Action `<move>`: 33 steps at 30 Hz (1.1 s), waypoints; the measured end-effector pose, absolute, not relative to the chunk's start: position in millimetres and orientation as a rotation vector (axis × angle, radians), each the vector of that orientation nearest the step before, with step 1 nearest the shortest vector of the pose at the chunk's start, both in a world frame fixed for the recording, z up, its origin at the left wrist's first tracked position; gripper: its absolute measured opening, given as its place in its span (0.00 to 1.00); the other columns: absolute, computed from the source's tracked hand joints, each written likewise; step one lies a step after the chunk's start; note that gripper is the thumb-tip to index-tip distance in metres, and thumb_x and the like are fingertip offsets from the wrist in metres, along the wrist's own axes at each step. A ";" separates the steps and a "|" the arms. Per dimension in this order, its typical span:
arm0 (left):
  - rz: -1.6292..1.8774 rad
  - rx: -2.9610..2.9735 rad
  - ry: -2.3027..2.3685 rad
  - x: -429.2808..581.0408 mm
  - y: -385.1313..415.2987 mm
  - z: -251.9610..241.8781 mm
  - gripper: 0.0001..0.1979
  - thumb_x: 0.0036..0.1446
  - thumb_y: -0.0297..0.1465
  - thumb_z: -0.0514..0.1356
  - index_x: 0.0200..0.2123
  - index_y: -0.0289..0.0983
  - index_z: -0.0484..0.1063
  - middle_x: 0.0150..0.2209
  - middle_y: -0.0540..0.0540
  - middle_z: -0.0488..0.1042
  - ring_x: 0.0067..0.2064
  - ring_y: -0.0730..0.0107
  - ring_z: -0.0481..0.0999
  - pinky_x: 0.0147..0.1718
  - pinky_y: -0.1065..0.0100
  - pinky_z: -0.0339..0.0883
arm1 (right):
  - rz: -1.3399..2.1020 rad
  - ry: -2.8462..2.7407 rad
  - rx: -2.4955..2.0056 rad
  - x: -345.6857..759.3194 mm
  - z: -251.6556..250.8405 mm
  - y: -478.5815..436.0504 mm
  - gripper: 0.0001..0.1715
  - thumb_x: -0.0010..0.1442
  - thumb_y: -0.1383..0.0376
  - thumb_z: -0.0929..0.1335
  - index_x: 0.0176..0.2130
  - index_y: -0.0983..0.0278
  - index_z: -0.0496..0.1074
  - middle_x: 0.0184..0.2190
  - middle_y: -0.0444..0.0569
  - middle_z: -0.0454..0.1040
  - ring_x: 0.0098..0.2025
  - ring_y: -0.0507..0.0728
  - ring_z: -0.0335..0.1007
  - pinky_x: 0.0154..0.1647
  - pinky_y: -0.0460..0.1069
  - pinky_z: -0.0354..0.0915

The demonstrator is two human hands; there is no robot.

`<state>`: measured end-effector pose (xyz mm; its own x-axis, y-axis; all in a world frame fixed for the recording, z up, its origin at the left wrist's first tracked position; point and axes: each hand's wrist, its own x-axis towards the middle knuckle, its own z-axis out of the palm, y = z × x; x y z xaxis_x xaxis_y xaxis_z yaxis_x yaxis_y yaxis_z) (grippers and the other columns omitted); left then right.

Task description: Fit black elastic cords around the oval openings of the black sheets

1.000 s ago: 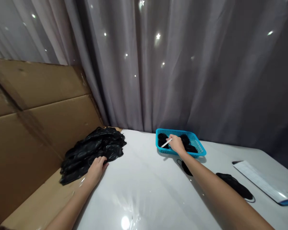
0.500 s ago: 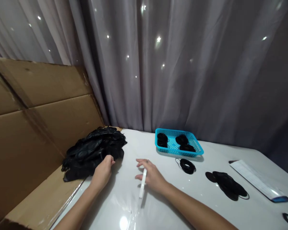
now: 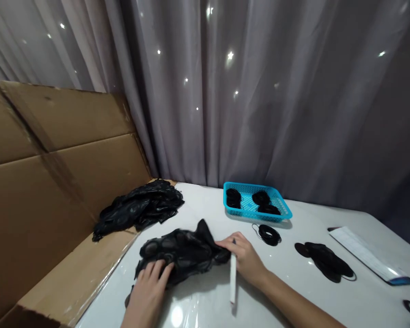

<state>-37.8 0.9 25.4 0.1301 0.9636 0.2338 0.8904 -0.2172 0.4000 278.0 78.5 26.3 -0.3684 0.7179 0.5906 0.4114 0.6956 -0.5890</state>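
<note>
A black lacy piece of fabric [image 3: 181, 252] lies flat on the white table in front of me. My left hand [image 3: 149, 288] rests on its near left edge with the fingers stretched out. My right hand [image 3: 245, 259] touches the fabric's right end and holds a white pen-like stick [image 3: 233, 279] that points toward me. A heap of the same black fabric [image 3: 140, 208] lies farther back on the left, half on the cardboard.
A blue basket [image 3: 283, 207] with black coils stands at the back. A black coil [image 3: 268, 234] lies in front of it, a black mask-like piece [image 3: 324, 261] to the right, and a white packet [image 3: 369, 260] at the far right. Cardboard [image 3: 54, 173] walls the left side.
My left hand pulled one black piece off the heap toward me and laid it down. My right hand came back from the basket with the white stick to the piece's right end.
</note>
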 end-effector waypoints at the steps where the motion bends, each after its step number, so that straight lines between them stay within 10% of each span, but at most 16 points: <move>1: 0.671 2.226 1.831 -48.8 1.3 26.0 0.18 0.52 0.32 0.59 0.45 0.49 0.80 0.47 0.42 0.78 0.49 0.39 0.74 0.47 0.48 0.68 | 0.462 -1.995 -0.895 296.5 31.9 70.3 0.22 0.61 0.72 0.66 0.50 0.57 0.80 0.36 0.53 0.82 0.39 0.63 0.74 0.41 0.59 0.71; 12: 0.840 1.937 1.350 2.4 85.9 163.7 0.15 0.51 0.45 0.66 0.30 0.39 0.82 0.28 0.46 0.80 0.30 0.58 0.78 0.31 0.65 0.73 | 0.719 -1.753 -1.387 428.2 142.3 27.6 0.08 0.55 0.62 0.72 0.34 0.57 0.84 0.35 0.51 0.83 0.38 0.63 0.79 0.43 0.55 0.71; 21: 0.921 2.051 1.246 34.9 114.5 207.6 0.17 0.55 0.44 0.65 0.40 0.40 0.83 0.39 0.44 0.82 0.40 0.58 0.80 0.40 0.66 0.73 | 0.606 -1.613 -1.458 474.0 185.0 8.1 0.13 0.60 0.59 0.70 0.39 0.61 0.84 0.37 0.55 0.82 0.41 0.64 0.78 0.45 0.56 0.69; 33: 0.388 2.579 1.140 -52.0 -11.4 4.6 0.22 0.62 0.37 0.59 0.59 0.59 0.70 0.65 0.51 0.66 0.62 0.52 0.70 0.56 0.55 0.68 | 1.136 -1.660 -1.453 441.2 10.8 -118.0 0.11 0.58 0.55 0.74 0.40 0.56 0.83 0.50 0.58 0.80 0.61 0.70 0.68 0.61 0.67 0.64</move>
<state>-52.0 -11.4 4.6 0.6498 0.7497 0.1252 0.6701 -0.6429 0.3710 441.2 -118.0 10.8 -0.1764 0.9819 -0.0694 0.4205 0.0114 -0.9072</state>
